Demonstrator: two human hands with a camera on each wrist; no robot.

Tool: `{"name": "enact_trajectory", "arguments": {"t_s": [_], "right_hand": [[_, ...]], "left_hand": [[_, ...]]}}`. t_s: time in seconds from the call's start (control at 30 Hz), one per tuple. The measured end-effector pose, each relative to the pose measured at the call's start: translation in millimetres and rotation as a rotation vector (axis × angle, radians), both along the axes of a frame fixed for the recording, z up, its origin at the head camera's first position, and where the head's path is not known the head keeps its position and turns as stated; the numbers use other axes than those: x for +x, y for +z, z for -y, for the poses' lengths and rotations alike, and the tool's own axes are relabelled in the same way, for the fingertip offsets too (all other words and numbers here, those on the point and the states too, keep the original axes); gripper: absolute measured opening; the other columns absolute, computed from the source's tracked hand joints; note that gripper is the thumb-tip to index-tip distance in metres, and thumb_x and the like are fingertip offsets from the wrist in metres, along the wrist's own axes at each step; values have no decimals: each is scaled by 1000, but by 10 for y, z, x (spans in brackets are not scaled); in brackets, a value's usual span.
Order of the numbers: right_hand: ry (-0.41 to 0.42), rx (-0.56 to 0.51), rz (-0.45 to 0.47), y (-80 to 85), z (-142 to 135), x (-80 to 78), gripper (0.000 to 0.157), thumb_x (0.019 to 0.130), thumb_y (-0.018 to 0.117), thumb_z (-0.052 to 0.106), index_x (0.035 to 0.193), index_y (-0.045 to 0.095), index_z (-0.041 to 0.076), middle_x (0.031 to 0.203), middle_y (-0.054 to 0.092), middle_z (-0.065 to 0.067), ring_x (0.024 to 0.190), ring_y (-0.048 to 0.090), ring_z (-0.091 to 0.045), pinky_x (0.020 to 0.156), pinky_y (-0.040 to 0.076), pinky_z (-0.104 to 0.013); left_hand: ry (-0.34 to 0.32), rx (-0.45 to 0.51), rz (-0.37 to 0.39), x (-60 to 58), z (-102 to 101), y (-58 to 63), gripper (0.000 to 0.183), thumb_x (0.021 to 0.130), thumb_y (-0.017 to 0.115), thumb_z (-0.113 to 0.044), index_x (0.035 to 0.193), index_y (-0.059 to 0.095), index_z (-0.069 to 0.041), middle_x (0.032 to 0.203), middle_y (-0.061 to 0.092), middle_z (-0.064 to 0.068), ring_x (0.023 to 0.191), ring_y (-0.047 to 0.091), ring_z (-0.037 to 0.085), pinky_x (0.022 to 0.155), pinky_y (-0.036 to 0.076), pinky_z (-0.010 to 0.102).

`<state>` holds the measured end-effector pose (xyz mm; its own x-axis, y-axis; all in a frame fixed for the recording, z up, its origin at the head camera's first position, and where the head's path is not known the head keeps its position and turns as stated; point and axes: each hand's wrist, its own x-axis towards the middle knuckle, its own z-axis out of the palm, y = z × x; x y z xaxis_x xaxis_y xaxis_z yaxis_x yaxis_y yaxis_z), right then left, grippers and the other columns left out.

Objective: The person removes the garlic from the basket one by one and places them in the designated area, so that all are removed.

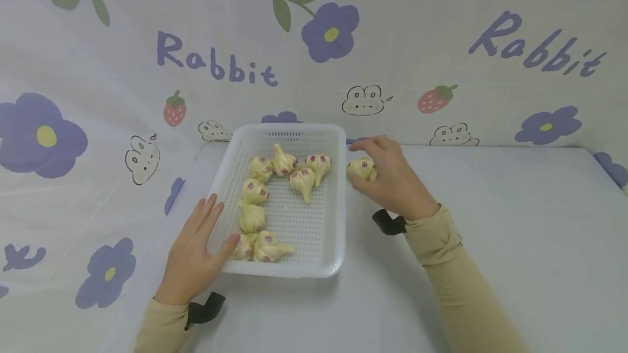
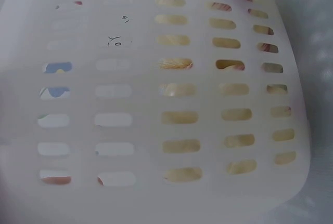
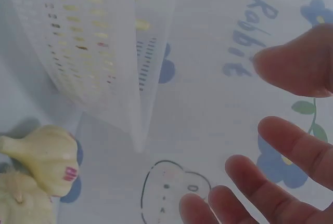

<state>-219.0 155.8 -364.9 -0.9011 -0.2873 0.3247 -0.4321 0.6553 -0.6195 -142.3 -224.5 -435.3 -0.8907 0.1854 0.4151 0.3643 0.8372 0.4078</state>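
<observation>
A white perforated plastic basket (image 1: 299, 268) holds several garlic bulbs (image 1: 255, 191) with purple marks. My left hand (image 1: 193, 252) rests at its near left corner, fingers straight along the rim and the thumb reaching over the edge. Just outside the basket's right side, my right hand (image 1: 387, 176) hovers over a garlic bulb (image 1: 360, 167), with thumb and fingers spread apart. The right wrist view shows that hand (image 3: 276, 167) holding nothing, and two garlic bulbs (image 3: 49, 156) lying side by side near the basket wall. Basket slots (image 2: 179, 117) fill the left wrist view, with garlic behind them.
The basket stands on a white table (image 1: 515, 233) near its back edge. Behind hangs a cloth (image 1: 417, 26) printed with purple flowers, strawberries and rabbits. A black curved piece sits at each wrist, beside the beige sleeves (image 1: 461, 266).
</observation>
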Motion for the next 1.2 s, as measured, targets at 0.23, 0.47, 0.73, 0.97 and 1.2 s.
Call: {"name": "enact_trajectory", "arguments": {"t_s": [0.23,0.47,0.73,0.97,1.2], "right_hand": [[26,-5,-24,30,83,67,45,89,73,11,132,63,2,140,54,-20,126,46,-39,101,48,-52],[87,7,-90,36,196,140,46,88,76,12,132,63,4,137,55,-18,129,46,-37,107,46,-52],[132,36,-116,41,306,180,49,88,78,12,135,64,3,136,56,-18,131,47,-35,105,48,-51],[169,42,-105,77,380,228,50,90,78,16,136,63,5,137,58,-14,132,47,-34,107,47,-50],[168,43,-88,55,432,259,51,89,79,17,136,63,7,137,58,-13,124,49,-31,94,52,-45]], "left_hand": [[2,-2,8,7,7,-1,68,94,72,-33,150,53,1,162,45,18,152,37,45,116,35,67],[-2,0,5,12,17,-20,68,94,71,-34,151,53,0,163,44,17,152,36,44,117,35,66],[-4,8,8,7,12,-24,68,95,71,-34,151,53,-1,163,44,17,153,35,43,117,35,67],[-4,5,-4,-6,16,-18,68,94,72,-33,151,53,0,162,45,18,152,36,44,117,35,67],[-8,12,6,-4,12,-14,68,95,71,-34,151,52,-1,163,44,17,153,35,44,118,34,67]]}}
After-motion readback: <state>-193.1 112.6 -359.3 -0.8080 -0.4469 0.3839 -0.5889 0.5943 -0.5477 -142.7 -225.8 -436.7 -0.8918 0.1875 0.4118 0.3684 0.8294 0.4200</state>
